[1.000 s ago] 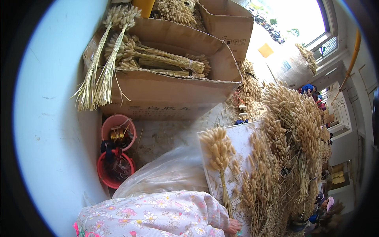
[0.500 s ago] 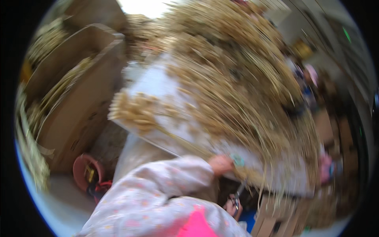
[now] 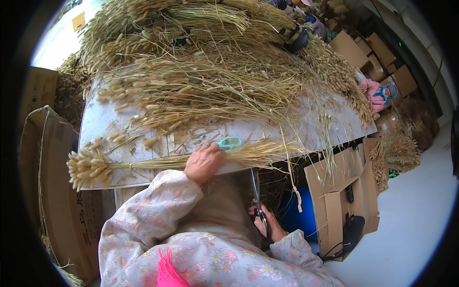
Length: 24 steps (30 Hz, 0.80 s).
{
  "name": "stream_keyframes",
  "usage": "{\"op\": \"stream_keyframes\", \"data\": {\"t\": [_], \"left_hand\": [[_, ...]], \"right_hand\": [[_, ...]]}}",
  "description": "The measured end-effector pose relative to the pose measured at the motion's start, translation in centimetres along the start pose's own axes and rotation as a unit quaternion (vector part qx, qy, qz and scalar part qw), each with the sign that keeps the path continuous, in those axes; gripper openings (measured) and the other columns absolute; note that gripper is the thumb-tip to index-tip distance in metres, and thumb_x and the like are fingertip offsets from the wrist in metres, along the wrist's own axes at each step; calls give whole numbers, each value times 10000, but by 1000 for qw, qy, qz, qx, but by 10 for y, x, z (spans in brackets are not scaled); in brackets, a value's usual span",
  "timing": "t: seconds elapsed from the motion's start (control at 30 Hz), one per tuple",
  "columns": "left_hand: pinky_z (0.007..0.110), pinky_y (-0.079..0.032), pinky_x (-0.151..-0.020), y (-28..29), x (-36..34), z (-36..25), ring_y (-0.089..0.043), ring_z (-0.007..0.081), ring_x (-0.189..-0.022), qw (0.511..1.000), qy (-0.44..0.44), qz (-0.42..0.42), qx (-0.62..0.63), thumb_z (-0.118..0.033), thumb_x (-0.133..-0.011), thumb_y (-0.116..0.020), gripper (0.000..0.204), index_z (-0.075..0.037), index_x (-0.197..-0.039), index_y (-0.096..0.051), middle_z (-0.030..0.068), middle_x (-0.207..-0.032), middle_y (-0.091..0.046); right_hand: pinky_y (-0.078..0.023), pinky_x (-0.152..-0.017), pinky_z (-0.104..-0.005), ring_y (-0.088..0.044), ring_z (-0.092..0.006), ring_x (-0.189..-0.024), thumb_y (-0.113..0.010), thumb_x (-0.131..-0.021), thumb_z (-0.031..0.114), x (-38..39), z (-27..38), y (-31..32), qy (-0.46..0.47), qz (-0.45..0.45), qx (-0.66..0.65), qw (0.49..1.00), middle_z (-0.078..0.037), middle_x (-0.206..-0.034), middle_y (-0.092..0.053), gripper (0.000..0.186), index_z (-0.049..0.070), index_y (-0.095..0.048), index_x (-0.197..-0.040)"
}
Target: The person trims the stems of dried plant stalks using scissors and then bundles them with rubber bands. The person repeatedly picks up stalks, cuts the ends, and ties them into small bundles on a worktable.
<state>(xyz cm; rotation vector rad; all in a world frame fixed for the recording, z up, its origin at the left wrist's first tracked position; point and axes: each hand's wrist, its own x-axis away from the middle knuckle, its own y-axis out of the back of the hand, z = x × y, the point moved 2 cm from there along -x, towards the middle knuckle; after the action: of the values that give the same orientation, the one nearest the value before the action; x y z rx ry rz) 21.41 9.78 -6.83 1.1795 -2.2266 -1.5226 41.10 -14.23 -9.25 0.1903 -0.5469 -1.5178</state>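
Observation:
My left hand (image 3: 205,163) is closed round the stems of a bunch of dried fluffy-headed grass (image 3: 160,162), pressing it along the table's near edge. The bunch's pale heads (image 3: 88,168) point left, a thin yellow tie circles the stems behind them, and the loose stem ends fan out to the right. Just past my fingers lies a teal ring-shaped handle (image 3: 230,143); the rest of that tool is hidden. Below the table edge, my right hand (image 3: 270,226) grips dark-handled scissors (image 3: 256,191), blades pointing up toward the stem ends.
Heaps of loose dried grass (image 3: 191,91) cover much of the white table (image 3: 334,115). Cardboard boxes stand at the left (image 3: 62,201) and right (image 3: 334,191), with a blue rounded object (image 3: 301,210) beside the right one. A person in pink (image 3: 375,93) is at the far right.
The view has turned and steadied from a blur, so the table now sits level. My left hand still holds the bunch and my right hand still holds the scissors below the edge.

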Motion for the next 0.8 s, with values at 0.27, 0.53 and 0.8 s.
{"op": "stream_keyframes", "data": {"t": [0.27, 0.53, 0.8], "left_hand": [[401, -467, -805, 3, -1, 2, -541, 289, -938, 1000, 2, 16, 1, -243, -802, -642, 291, -58, -1025, -623, 86, -927, -555], [401, -464, -798, 2, -1, 1, -540, 285, -936, 1000, 4, 14, -3, -246, -802, -640, 288, -67, -1026, -621, 85, -921, -548], [390, -459, -803, -1, -1, 2, -528, 270, -919, 1000, -7, 14, -10, -248, -801, -639, 283, -74, -1023, -618, 77, -908, -537]], "right_hand": [[-468, -885, -345, -588, -221, -1024, -489, -846, 123, -18, -9, 20, -71, 56, -102, 991, -156, -1127, -566, 543, 16, -337, -1357], [-491, -755, -324, -608, -206, -846, -542, -784, 121, -31, 8, 22, -58, 12, -51, 997, -106, -946, -601, 371, 19, -488, -1137], [-504, -777, -334, -626, -207, -902, -500, -812, 107, -60, 7, 25, -110, 43, 45, 992, -125, -1026, -592, 456, 16, -426, -1252]]}}
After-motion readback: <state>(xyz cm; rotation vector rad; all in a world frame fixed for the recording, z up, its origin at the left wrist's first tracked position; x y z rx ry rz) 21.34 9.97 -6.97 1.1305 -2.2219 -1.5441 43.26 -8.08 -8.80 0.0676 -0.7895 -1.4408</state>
